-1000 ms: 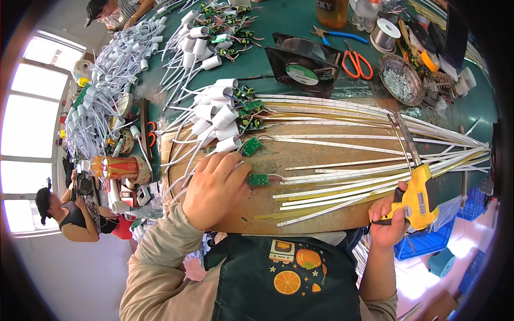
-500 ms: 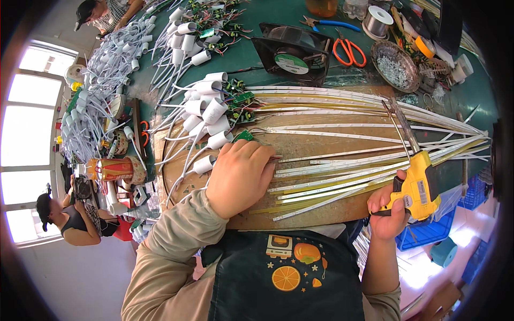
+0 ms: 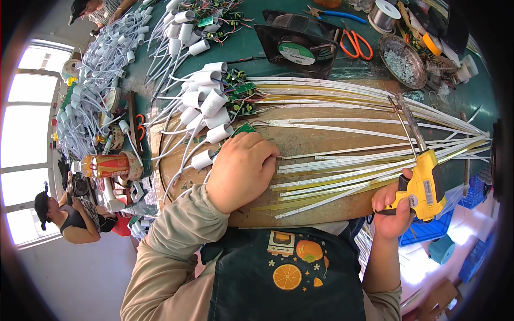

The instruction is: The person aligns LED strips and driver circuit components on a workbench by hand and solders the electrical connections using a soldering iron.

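Observation:
My left hand (image 3: 240, 167) is closed, knuckles up, over the left ends of several white LED strips (image 3: 342, 169). Its fingertips meet at the end of one thin strip, and what they pinch is hidden. A green circuit board (image 3: 246, 129) pokes out just beyond the knuckles. White lamp caps (image 3: 202, 159) with white cables lie to the left of this hand. My right hand (image 3: 393, 209) grips a yellow soldering gun (image 3: 424, 187) by its black-and-yellow handle. The gun's metal prongs (image 3: 405, 124) point away from me, above the strips and apart from my left hand.
A black fan (image 3: 300, 45) stands beyond the strips. Orange-handled scissors (image 3: 356, 45), blue-handled pliers (image 3: 337, 14), a solder spool (image 3: 384, 17) and a bowl of clear granules (image 3: 402, 61) lie at far right. Piled caps and cables (image 3: 110, 59) cover the far left. Two other people sit leftward.
The view has shifted slightly, so the far bench items sit higher. My right hand and the soldering gun have moved slightly right. My left hand stays closed at nearly the same place.

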The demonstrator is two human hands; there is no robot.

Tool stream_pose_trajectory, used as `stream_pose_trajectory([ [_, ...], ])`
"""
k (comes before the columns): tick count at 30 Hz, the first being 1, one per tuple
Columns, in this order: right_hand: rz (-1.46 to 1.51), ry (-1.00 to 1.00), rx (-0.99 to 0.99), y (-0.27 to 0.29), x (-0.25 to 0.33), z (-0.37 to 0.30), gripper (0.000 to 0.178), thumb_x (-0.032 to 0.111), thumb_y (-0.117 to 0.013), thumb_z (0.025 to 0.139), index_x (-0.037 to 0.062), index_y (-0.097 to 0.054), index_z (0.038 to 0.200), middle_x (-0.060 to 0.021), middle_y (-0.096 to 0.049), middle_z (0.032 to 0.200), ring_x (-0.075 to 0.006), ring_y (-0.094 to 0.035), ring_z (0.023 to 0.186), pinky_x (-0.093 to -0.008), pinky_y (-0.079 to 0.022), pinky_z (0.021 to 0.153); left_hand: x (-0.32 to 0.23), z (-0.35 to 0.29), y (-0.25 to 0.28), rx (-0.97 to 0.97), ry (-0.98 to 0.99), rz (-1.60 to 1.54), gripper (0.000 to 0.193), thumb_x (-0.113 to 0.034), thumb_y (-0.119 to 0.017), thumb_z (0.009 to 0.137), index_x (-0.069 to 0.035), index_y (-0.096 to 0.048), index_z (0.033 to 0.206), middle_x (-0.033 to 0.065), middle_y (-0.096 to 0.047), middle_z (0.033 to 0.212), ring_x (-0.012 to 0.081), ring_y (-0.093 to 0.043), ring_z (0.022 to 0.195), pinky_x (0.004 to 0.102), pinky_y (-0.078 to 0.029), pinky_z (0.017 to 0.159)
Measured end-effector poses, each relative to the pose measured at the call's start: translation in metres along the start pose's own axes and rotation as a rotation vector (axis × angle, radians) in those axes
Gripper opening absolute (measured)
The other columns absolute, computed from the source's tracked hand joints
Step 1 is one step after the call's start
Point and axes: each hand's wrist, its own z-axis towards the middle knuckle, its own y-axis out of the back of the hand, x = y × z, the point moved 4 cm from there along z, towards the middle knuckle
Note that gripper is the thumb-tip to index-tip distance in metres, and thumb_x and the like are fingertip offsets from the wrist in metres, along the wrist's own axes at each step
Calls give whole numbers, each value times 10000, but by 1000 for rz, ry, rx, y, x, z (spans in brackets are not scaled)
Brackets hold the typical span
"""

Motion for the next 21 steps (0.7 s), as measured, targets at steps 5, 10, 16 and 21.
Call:
stream_pose_trajectory([
  [5, -9, -3, 21, 0, 0, 0, 600, 354, -558, 931, -28, -355, 1346, -25, -501, 738, -126, -494, 539, -271, -414, 480, -6, 3, -4, 29, -19, -23, 103, -79, -666, 778, -44, -641, 871, 103, -622, 818, 314, -597, 793, 415, -476, 743],
  [10, -8, 3, 27, -1, 0, 1, 600, 350, -562, 930, -31, -356, 1345, -27, -502, 740, -130, -494, 538, -271, -414, 480, -13, 9, -10, 49, -130, 78, 101, -82, -667, 791, -42, -628, 876, 98, -617, 822, 314, -591, 796, 403, -477, 735],
  [16, 27, -6, -8, -3, 2, 1, 626, 347, -615, 908, -37, -366, 1336, -38, -519, 730, -133, -505, 541, -282, -440, 484, -8, 13, -6, -34, -90, 15, 72, -53, -639, 828, -30, -609, 888, 103, -629, 826, 314, -615, 803, 393, -496, 726],
  [21, -1, 5, 16, -2, 3, 0, 602, 349, -576, 926, -34, -364, 1339, -31, -515, 739, -128, -499, 536, -274, -427, 481, -6, 12, 0, 4, -10, -129, 70, -38, -655, 832, -25, -627, 895, 115, -660, 850, 300, -640, 795, 361, -515, 706],
])
